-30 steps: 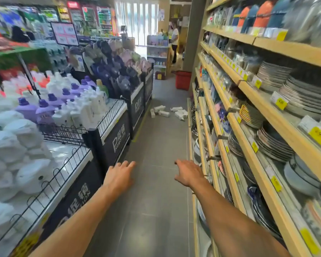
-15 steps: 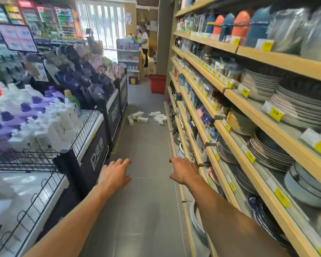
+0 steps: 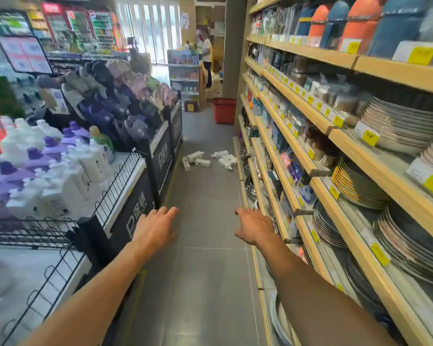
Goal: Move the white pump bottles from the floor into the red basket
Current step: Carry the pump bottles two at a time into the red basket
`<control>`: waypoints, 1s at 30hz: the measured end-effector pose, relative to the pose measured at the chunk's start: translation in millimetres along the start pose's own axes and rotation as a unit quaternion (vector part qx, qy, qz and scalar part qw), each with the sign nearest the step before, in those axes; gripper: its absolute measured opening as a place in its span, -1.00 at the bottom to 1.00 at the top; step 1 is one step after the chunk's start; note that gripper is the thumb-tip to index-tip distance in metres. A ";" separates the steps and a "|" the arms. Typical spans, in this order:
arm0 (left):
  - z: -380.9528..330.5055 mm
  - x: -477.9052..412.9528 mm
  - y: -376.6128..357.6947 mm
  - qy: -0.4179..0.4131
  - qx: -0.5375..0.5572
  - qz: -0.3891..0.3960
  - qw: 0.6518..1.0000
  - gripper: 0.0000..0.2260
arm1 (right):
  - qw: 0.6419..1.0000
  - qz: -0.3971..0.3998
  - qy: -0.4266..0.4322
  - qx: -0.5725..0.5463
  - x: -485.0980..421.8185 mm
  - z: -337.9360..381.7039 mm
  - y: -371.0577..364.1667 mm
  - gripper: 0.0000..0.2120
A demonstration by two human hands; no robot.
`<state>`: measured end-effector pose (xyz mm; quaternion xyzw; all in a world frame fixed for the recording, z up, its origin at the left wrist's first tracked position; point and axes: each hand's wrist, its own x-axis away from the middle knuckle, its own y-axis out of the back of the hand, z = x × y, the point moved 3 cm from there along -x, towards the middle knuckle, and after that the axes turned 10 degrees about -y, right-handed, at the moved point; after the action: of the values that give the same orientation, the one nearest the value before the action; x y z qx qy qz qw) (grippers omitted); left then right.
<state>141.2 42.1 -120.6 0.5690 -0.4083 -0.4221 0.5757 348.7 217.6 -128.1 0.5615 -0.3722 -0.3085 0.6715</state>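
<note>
Several white pump bottles [image 3: 202, 162] lie scattered on the grey floor partway down the aisle, some near the black display on the left, others [image 3: 224, 159] close to the bottom shelf on the right. Farther down, the red basket [image 3: 225, 110] stands on the floor beside the shelving's end. My left hand [image 3: 155, 226] and my right hand [image 3: 255, 227] are stretched out in front of me, palms down with relaxed fingers, holding nothing. Both hands are well short of the bottles.
Wooden shelves [image 3: 318, 168] of plates and kitchenware line the right side. On the left, wire-fenced black display tables [image 3: 125, 196] hold detergent bottles and slippers. A person [image 3: 206, 58] stands at the far end by a small shelf unit. The grey floor [image 3: 205, 270] runs between.
I have moved forward along the aisle. The bottles and the red basket are closer than a second ago. Both hands stay outstretched and holding nothing.
</note>
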 end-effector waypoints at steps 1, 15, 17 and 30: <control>4.2 -7.2 -1.2 0.004 0.001 0.002 1.000 -0.47 | 1.000 0.000 0.003 -0.002 -9.7 0.1 1.2 -0.46; 59.5 -110.3 -16.5 -0.018 0.008 0.018 1.000 -0.46 | 1.000 -0.006 0.007 -0.008 -118.1 50.8 4.2 -0.49; 71.0 -124.8 -13.5 -0.026 0.009 0.006 1.000 -0.46 | 1.000 -0.007 0.003 -0.003 -127.9 62.6 7.8 -0.50; 123.9 -210.2 -19.8 -0.056 0.013 0.005 0.998 -0.46 | 0.999 -0.011 -0.030 0.005 -204.9 93.5 25.6 -0.50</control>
<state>-42.3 203.5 -135.9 0.5502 -0.4477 -0.4450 0.5466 160.3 343.7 -125.7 0.5593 -0.3872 -0.3306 0.6542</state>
